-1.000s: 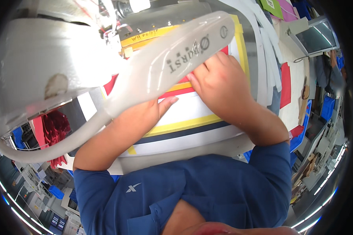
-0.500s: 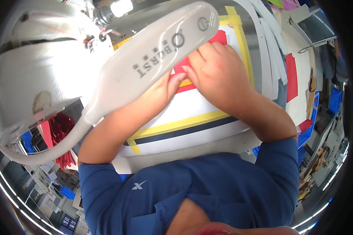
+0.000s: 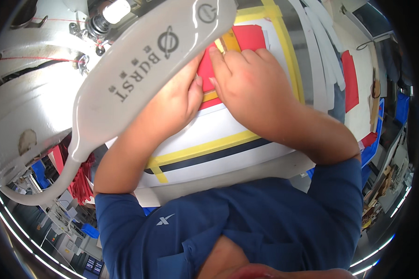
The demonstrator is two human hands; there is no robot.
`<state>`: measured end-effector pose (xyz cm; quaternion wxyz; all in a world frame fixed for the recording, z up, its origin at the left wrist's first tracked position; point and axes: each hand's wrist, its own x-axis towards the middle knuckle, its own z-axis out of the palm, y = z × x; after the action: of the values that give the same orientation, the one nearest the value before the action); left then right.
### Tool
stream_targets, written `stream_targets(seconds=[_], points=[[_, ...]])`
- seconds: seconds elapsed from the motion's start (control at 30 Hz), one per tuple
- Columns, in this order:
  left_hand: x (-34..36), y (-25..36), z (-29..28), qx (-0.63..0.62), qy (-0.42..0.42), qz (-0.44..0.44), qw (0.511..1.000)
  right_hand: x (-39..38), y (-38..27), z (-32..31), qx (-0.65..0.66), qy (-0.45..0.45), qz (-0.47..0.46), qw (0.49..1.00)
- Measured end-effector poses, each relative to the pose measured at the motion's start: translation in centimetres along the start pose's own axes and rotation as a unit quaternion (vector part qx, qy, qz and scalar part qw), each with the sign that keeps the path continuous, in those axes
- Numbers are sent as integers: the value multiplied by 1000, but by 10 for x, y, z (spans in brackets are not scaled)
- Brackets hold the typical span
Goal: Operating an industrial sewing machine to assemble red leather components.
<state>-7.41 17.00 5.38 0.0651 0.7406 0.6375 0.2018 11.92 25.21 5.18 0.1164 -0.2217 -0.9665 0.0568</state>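
Note:
A piece of red fabric (image 3: 249,37) lies on the work surface with yellow strips (image 3: 230,42) on and beside it. My right hand (image 3: 251,81) rests over the fabric, open, its index fingertip at a yellow strip and its thumb apart. My left hand (image 3: 179,102) is at the fabric's left edge, thumb along the near side; its other fingers are hidden behind a pale grey paddle-shaped lamp head (image 3: 139,69). Beneath the fabric is a white sheet (image 3: 186,135) bordered with yellow tape (image 3: 209,149).
A white sewing machine (image 3: 37,111) with red threads and a lit bulb (image 3: 116,11) stands at the left. The lamp's bent neck (image 3: 56,186) curves below it. Dark red pieces (image 3: 81,183) hang at lower left. Another red piece (image 3: 350,81) and a screen (image 3: 370,18) are on the right.
The lamp head and machine appear shifted left in view. My hands have moved apart a little, left hand leftward, showing more red fabric and a yellow strip between them.

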Motion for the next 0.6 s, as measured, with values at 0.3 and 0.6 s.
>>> stream_targets(seconds=[0.3,0.6], points=[[11,1,2,-11,-18,4,1000,-6,-1,-4,37,17,-12,999],[8,7,2,12,9,0,1000,-1,-2,1,4,-2,-5,1000]])
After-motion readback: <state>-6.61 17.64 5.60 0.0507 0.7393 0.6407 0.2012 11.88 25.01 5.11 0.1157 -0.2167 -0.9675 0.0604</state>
